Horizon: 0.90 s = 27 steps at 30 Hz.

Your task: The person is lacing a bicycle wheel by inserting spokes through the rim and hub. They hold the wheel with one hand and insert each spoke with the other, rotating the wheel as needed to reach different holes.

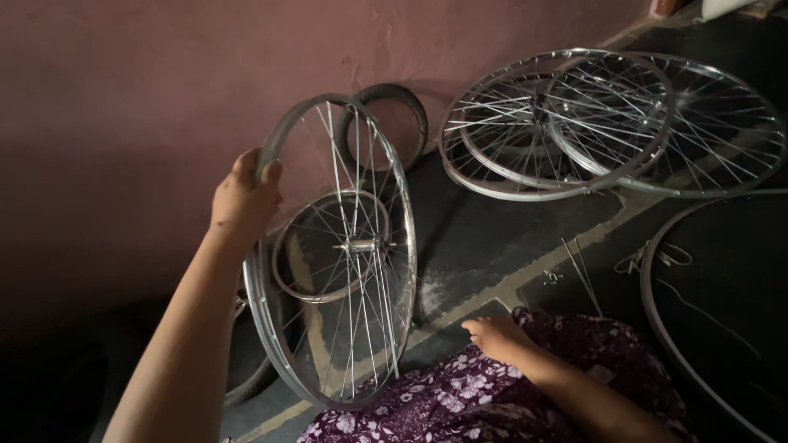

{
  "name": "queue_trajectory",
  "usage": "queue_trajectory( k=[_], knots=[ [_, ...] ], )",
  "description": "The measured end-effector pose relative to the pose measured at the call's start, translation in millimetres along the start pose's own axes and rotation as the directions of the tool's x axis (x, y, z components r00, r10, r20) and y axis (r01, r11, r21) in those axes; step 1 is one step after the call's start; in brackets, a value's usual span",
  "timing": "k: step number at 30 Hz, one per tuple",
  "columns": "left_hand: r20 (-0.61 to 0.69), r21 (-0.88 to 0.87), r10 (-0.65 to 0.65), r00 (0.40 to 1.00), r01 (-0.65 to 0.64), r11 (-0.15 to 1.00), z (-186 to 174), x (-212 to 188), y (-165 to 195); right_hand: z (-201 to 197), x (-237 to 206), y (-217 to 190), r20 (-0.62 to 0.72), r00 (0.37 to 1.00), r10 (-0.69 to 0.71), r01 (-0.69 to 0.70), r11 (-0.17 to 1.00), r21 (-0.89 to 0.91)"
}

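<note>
Left hand grip clamps the upright spoked wheel at its rim; right hand rests spread on floral cloth

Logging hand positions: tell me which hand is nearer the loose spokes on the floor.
Right. The right hand rests on the floral cloth, just left of the loose spokes. The left hand grips the upright wheel at its upper rim, well away from them.

No pkgs, labels, signs or screens visible; dim corners may hide some.
</note>
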<state>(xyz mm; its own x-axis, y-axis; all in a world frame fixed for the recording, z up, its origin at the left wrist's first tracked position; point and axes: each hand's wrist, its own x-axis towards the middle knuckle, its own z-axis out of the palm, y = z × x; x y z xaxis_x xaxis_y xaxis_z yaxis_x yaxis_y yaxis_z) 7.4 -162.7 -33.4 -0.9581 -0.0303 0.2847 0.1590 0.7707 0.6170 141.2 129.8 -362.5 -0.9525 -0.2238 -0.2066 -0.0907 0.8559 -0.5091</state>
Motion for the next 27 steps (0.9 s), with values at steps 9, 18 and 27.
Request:
queue_trajectory(
  k=[9, 18, 27],
  knots=[
    [0.03, 0.203, -0.004, 1.0, -0.002, 0.979, 0, -3, -3, -9, 47, -66, -0.281, 0.919, -0.275, 0.393, 0.664, 0.635],
    [-0.005, 0.319, 0.035, 0.999, -0.031, 0.947, 9, -7, -7, -43, 88, -143, -0.546, 0.835, 0.064, 0.216, 0.875, 0.433],
    [-0.01, 0.276, 0.114, 0.993, -0.107, 0.955, 7, -5, -15, -31, 98, -128, -0.377, 0.926, -0.006, 0.219, 0.823, 0.524]
  ],
)
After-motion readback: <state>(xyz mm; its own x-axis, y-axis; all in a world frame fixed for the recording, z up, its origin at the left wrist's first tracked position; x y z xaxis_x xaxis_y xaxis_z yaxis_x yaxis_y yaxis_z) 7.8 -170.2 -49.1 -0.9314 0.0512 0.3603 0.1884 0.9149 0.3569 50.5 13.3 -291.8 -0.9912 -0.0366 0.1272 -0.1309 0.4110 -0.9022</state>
